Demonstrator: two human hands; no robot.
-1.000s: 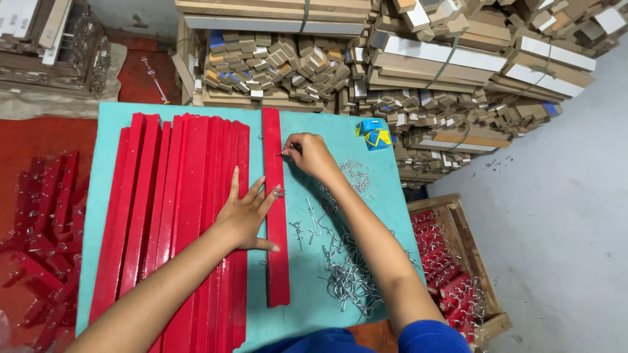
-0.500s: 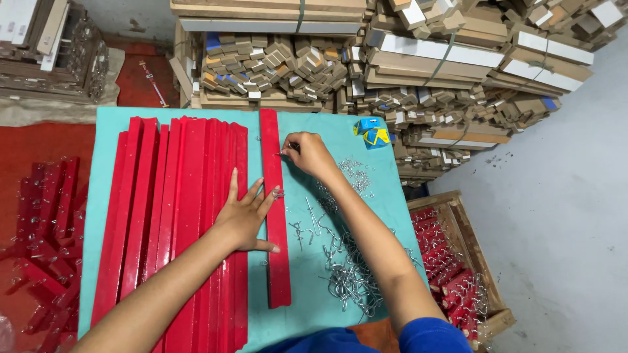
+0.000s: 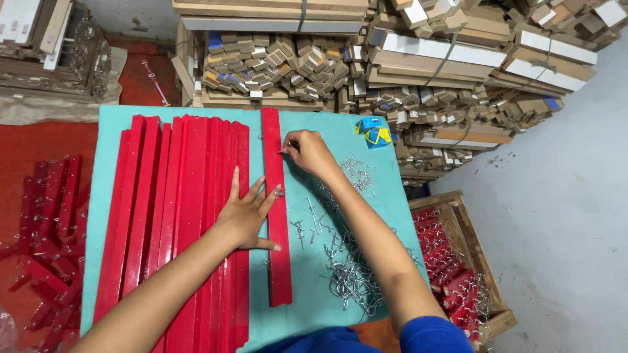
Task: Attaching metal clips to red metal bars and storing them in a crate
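A single red strip (image 3: 277,209) is laid lengthwise on the teal table (image 3: 366,189), running from twelve o'clock down to six o'clock, just beside a packed row of red strips (image 3: 183,216) at its nine o'clock side. The left hand (image 3: 245,212) is spread wide and flat, fingers splayed, and is pressed across the edge of the row and onto the single strip at its middle. The right hand (image 3: 309,151) is pinched narrow at the strip's upper part, and a small metal hook (image 3: 283,152) is held between its fingertips against the strip's right edge. A loose pile of metal hooks (image 3: 347,268) is scattered over the table at four o'clock from the strip. A small blue-and-yellow box (image 3: 374,131) is seen at two o'clock, near the table's far edge. A wooden crate (image 3: 458,261) of finished red pieces is set beyond the table at three o'clock.
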